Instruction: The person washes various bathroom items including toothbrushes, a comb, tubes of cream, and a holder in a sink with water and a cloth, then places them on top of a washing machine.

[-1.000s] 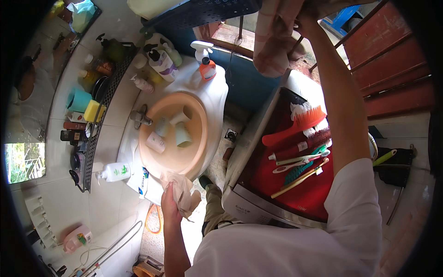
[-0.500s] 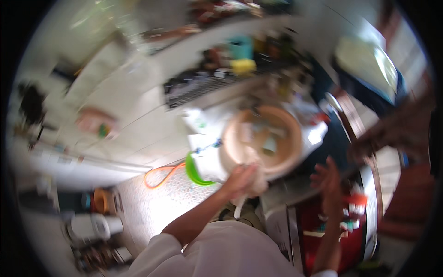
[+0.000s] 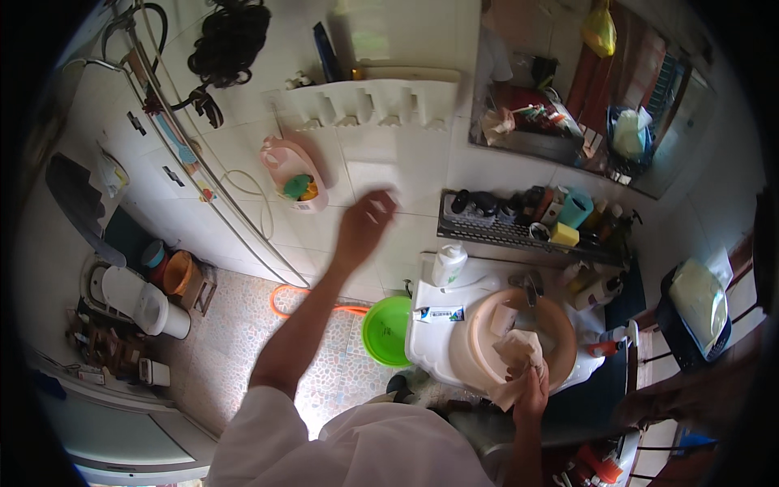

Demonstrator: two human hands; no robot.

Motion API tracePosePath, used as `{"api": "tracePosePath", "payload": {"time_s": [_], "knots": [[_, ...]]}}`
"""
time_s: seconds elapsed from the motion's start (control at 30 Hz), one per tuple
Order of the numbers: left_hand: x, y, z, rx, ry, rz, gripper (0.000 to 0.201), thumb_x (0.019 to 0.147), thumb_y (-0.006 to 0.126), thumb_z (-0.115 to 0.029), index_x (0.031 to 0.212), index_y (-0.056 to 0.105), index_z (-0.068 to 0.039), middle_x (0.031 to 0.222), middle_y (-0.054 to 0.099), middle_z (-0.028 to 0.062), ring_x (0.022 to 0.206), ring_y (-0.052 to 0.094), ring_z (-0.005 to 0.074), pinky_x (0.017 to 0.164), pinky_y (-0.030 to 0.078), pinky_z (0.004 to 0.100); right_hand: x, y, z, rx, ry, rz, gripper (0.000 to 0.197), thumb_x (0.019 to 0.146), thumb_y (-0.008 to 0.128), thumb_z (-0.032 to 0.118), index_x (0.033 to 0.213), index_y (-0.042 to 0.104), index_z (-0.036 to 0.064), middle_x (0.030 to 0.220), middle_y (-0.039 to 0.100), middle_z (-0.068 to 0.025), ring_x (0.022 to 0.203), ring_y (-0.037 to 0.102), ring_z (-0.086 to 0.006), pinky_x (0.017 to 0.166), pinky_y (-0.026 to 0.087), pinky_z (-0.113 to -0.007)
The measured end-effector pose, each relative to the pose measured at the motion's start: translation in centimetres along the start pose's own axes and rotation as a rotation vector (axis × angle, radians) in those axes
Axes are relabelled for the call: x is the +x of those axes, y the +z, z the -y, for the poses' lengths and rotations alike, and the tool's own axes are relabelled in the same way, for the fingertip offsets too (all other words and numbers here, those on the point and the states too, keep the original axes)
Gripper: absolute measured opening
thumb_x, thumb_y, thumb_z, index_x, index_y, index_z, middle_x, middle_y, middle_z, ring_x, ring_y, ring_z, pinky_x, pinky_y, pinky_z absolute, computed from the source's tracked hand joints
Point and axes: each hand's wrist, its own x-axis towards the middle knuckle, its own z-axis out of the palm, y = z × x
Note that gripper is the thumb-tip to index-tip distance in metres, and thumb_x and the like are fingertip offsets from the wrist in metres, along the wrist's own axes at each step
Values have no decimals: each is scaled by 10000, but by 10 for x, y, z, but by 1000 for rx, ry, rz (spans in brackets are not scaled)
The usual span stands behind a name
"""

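My right hand (image 3: 531,393) grips a crumpled beige cloth (image 3: 519,351) over the front of the peach-coloured basin (image 3: 463,345). Part of the cloth hangs past the basin's rim. Inside the basin stand a small pale box-like thing (image 3: 504,318) and what looks like water. My left hand (image 3: 365,227) is raised before the tiled wall, right of a pink wall basket (image 3: 293,174), its fingers curled and slightly blurred. Something pale shows at its fingertips, too small to name. A toothpaste tube (image 3: 439,314) and a white pump bottle (image 3: 449,265) are on the white washbasin top (image 3: 426,349).
Above the washbasin, a black wall shelf (image 3: 487,230) carries bottles, a teal cup and a yellow block. A mirror (image 3: 519,134) hangs over it. On the floor are a green basin (image 3: 388,331) and an orange hose (image 3: 281,302). A white toothbrush rack (image 3: 377,101) is fixed higher up.
My view has turned left. The cloth, held by my left hand before, is now in my right hand, which was spread open at the right. My left hand has risen toward the wall.
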Motion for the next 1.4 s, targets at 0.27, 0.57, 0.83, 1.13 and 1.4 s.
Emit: {"api": "tracePosePath", "payload": {"time_s": [0.27,0.57,0.83,1.13,1.4], "knots": [[203,-120,-68,938,334,-508,579,805,604,-541,1039,653,-14,768,670,157,744,656,314,714,511,393,-4,50,-26,-21,120,106,379,938,432,99,1303,409,-1,1035,589,-115,829,610,-206,749,495,-339],[230,-122,-86,1081,254,-495,460,862,498,-489,824,669,-64,770,656,181,783,641,367,714,506,445,-15,43,-33,196,183,74,424,955,418,133,1366,350,55,1159,556,-130,891,627,-237,752,527,-372],[146,-85,-138,412,615,-431,316,885,590,-312,793,641,-14,627,622,114,549,614,172,551,484,305,-24,43,7,93,-9,78,504,987,350,319,1399,306,32,1312,444,-146,1113,520,-249,916,446,-378],[-74,144,-48,-663,-445,315,262,986,447,-262,935,605,-61,807,591,-27,692,510,22,601,423,181,18,111,83,-929,-664,279,504,910,517,122,1391,382,56,1498,182,-227,1374,257,-348,1052,323,-387],[-189,204,-62,-641,-571,732,342,1002,419,-255,1233,506,-19,1100,565,34,982,517,85,864,423,227,19,34,29,-109,-434,-252,521,924,533,108,1389,320,10,1218,543,-176,1046,580,-228,863,472,-304]]}}
